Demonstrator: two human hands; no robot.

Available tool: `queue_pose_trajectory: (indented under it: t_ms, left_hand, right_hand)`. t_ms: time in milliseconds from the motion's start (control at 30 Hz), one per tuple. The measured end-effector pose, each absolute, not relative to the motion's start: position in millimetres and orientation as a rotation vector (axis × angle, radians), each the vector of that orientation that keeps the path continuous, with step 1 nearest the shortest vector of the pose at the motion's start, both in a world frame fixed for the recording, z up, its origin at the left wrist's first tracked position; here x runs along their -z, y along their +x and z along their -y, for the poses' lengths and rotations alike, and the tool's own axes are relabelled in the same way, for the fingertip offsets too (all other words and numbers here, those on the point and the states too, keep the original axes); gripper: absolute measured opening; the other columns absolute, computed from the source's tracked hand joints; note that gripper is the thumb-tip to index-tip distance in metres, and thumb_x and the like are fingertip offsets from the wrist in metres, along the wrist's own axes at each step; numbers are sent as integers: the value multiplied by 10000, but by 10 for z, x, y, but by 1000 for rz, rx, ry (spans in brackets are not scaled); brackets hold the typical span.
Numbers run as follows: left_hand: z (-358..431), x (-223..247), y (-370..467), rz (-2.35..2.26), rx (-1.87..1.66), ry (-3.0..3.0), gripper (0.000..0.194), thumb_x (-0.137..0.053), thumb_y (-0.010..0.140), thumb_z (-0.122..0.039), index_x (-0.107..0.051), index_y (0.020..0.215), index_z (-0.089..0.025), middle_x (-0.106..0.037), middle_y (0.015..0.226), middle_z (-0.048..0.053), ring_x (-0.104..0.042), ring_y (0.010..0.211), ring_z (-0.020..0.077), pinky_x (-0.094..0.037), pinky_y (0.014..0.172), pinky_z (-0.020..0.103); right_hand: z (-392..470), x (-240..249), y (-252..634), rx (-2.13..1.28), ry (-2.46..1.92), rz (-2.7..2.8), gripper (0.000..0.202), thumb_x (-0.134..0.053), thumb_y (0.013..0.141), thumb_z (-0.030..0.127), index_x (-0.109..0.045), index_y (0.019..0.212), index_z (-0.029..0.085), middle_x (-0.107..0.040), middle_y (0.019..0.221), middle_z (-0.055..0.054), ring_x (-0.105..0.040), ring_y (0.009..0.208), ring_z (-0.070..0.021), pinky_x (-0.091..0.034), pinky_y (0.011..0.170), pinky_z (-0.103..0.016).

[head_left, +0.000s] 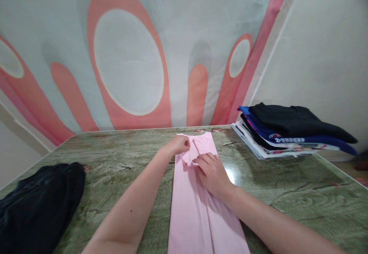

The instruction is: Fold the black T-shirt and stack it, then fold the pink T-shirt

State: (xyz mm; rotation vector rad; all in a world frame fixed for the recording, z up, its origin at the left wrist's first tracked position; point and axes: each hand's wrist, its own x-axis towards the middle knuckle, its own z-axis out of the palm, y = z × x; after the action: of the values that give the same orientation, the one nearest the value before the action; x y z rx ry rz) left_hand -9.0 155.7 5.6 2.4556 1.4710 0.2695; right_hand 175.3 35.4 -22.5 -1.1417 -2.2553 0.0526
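Note:
A pink garment [188, 212] lies on the table as a long strip, its two sides meeting along a line near the middle. The near end runs out of the bottom of the view. At its far end, my left hand [180, 145] is closed in a pinch on the pink cloth near the left edge. Just nearer and to the right, my right hand [211, 171] pinches the edge of a small raised flap between thumb and fingers. My right palm and wrist rest over the garment's right side. The cloth under both hands is partly hidden.
A stack of folded clothes [287, 131], black on top with blue and white below, sits at the table's back right and overhangs its edge. Dark clothing [40, 204] is heaped at the left. Behind the wood-patterned table [120, 158] stands a patterned wall covering [178, 35].

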Motion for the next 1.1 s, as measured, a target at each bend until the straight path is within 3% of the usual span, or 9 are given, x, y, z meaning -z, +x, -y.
queue_pose_trajectory:
  t_ms: [400, 567, 767, 933, 1100]
  left_hand:
    - [-1507, 85, 20, -1551, -238, 2472, 121, -645, 725, -296, -623, 745, -179, -650, 740, 18, -566, 687, 160, -369, 589, 229]
    - [-1505, 79, -5, -1559, -322, 2480, 54, -595, 746, -213, -629, 765, -176, -661, 803, 36, -578, 754, 170, -390, 650, 237]
    - [-1524, -170, -100, -1474, -421, 2476, 153, -546, 739, -157, -663, 838, -169, -654, 791, 11, -576, 744, 150, -387, 648, 222]
    - [-1462, -269, -145, -1140, -90, 2355, 144, -667, 659, -284, -661, 758, -180, -603, 659, -43, -531, 615, 115, -327, 526, 199]
    - [-1443, -119, -99, -1114, 185, 2284, 144, -672, 597, -256, -648, 724, -192, -587, 623, -47, -504, 577, 122, -314, 499, 210]
  right_hand:
    - [-333, 197, 1707, 39, -1019, 2516, 179, -529, 881, 135, -652, 1004, 178, -634, 985, -72, -475, 983, -231, -350, 820, -380]
    - [-317, 218, 1729, -35, -1049, 2421, 174, -532, 866, 112, -671, 922, 200, -649, 910, -49, -503, 940, -215, -356, 816, -362]
    - [-479, 203, 1997, -140, -1201, 2050, 189, -529, 832, 93, -667, 868, 218, -666, 875, -24, -549, 887, -197, -372, 843, -351]
    - [-702, 256, 2174, -213, -1301, 1926, 218, -513, 807, 77, -670, 842, 224, -676, 884, -16, -574, 877, -186, -399, 824, -323]
    - [-732, 374, 2162, -247, -1267, 2046, 193, -561, 793, 88, -682, 864, 221, -665, 848, -14, -574, 852, -178, -395, 795, -305]
